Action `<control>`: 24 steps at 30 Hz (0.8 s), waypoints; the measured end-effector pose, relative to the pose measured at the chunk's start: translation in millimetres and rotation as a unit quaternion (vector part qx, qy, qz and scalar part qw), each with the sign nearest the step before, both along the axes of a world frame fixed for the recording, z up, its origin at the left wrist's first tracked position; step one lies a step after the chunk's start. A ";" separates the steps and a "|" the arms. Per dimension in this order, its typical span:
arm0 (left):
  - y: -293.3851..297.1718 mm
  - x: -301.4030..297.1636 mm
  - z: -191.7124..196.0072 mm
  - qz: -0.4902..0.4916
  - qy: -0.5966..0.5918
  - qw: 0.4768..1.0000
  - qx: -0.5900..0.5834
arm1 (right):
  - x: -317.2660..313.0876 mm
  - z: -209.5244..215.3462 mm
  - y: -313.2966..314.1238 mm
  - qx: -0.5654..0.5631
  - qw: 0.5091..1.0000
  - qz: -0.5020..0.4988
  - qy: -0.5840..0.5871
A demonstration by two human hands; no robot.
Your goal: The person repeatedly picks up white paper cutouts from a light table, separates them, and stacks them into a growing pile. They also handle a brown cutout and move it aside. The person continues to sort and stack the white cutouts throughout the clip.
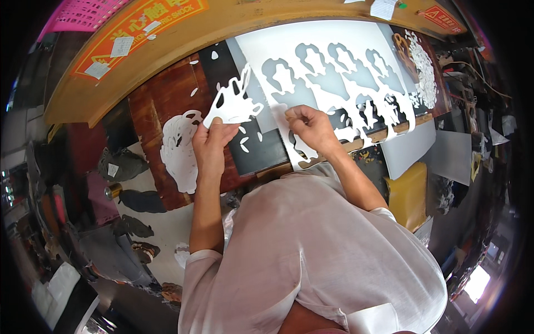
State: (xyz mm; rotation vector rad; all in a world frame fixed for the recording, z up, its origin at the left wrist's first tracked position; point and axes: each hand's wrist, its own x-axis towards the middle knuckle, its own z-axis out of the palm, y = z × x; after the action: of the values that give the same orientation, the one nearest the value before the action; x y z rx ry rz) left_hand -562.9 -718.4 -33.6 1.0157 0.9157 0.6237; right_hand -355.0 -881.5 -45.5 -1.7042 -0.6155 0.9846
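Note:
A white die-cut piece with slots and thin strap-like strips [236,100] is pinched between thumb and fingers of my left hand [211,142]. It is held over the dark part of the table. My right hand [312,129] is curled with its fingertips together, just above the left edge of a large white sheet [322,33]; whatever it may hold is hidden. Rows of shaped openings run across that sheet, and its cut strips droop over the table's front edge. Left of my left hand lies a pile of similar white cut pieces [179,158].
Small white leaf-shaped scraps [243,146] are scattered on the table. A heap of white offcuts [427,78] and a brown looped piece [401,50] lie at the right. A yellow machine beam [167,55] crosses the far side. Grey sheets [409,147] hang at the front right.

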 end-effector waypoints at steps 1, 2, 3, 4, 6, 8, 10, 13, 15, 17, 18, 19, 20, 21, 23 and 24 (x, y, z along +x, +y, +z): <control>-3.1 0.8 -2.3 -0.011 -0.004 1.000 0.009 | -10.0 5.6 7.1 -0.016 1.000 -0.008 -0.014; -8.6 1.8 -5.2 -0.023 0.006 0.999 0.026 | -20.1 11.5 14.9 -0.012 0.999 0.028 -0.016; -15.5 4.9 -9.6 -0.031 0.014 0.999 0.038 | -28.9 18.1 18.8 0.015 0.998 0.065 -0.016; -23.7 6.4 -13.7 -0.059 0.077 0.992 0.076 | -34.5 22.1 26.1 -0.017 0.996 0.088 -0.026; -39.6 10.9 -21.9 -0.062 0.092 0.984 0.140 | -37.1 25.6 30.7 -0.049 0.991 0.111 -0.054; -51.7 14.3 -27.6 -0.075 0.094 0.985 0.126 | -33.1 18.7 26.0 -0.098 0.988 0.116 -0.026; -63.9 18.3 -30.2 -0.071 0.090 0.991 0.068 | -24.2 3.1 13.1 -0.101 0.988 0.112 0.014; -81.7 21.6 -29.5 -0.170 0.205 0.955 0.134 | -6.6 -24.6 -15.6 -0.072 0.988 0.041 0.127; -93.9 25.8 -30.2 -0.166 0.109 0.933 0.299 | 13.9 -35.4 -37.8 -0.082 0.993 -0.039 0.076; -97.2 26.9 -32.6 -0.132 0.120 0.926 0.334 | 57.5 -30.1 -58.1 -0.092 0.984 -0.114 0.101; -99.9 29.4 -34.4 -0.158 0.131 0.900 0.385 | 66.6 -27.1 -65.1 -0.100 0.991 -0.081 0.037; -100.7 31.8 -36.5 -0.175 0.137 0.875 0.431 | 75.7 -21.1 -70.3 -0.164 0.983 -0.079 -0.038; -102.2 35.7 -38.5 -0.194 0.140 0.845 0.478 | 87.2 -12.7 -70.4 -0.233 0.944 0.050 -0.227; -102.9 40.3 -40.7 -0.217 0.148 0.832 0.488 | 94.5 -7.0 -63.7 -0.210 0.864 0.123 -0.441; -105.8 52.1 -45.7 -0.261 0.164 0.806 0.506 | 99.2 1.0 -41.2 -0.065 0.876 0.034 -0.476; -104.9 56.8 -48.6 -0.281 0.161 0.795 0.513 | 98.2 2.1 -26.9 -0.043 0.907 0.037 -0.418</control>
State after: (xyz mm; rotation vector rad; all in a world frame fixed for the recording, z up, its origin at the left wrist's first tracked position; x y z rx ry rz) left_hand -506.1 -823.3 -82.2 2.3344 0.4484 0.4112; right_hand -256.8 -908.3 -43.4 -2.1793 -1.2016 0.2757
